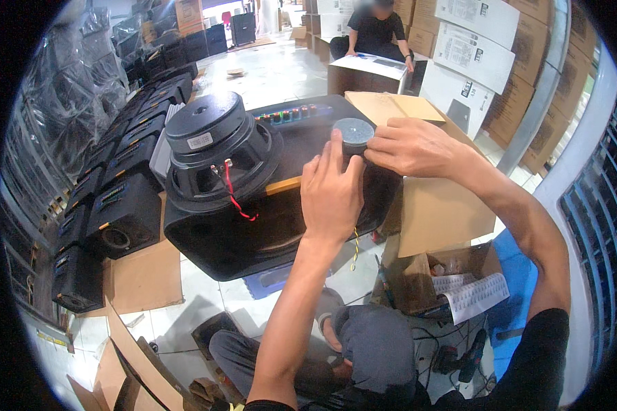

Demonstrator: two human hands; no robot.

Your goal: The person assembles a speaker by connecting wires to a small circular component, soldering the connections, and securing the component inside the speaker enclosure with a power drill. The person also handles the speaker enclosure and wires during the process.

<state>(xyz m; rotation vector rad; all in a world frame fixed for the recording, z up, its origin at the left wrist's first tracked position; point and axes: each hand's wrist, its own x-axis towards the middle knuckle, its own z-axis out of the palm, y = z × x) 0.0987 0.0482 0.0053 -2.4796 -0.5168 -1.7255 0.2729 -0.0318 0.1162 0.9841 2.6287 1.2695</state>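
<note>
Closest to the cam: two bare forearms, coming in from roughly 6 and 4 o'clock. They meet at a small tweeter, flat face up over the speaker cabinet; can't tell if it's resting or held clear. It's near 1 o'clock from the left hand, 9 from the right hand, and neither's nearer: both have fingers on it. Right's pinching the edge; left has its index against the rim, can't tell how firmly. Round, so no long axis across; the cylinder stands near upright. Dull grey top, darker side.

Cabinet's matte black, round-cornered. Clockwise from the tweeter: paper-stuffed cardboard box and drill-like power tool around 5, yellow twisted wire at 6, chunky black woofer with red lead at 9, glossy plastic wrap past that, seated co-worker at 12.
</note>
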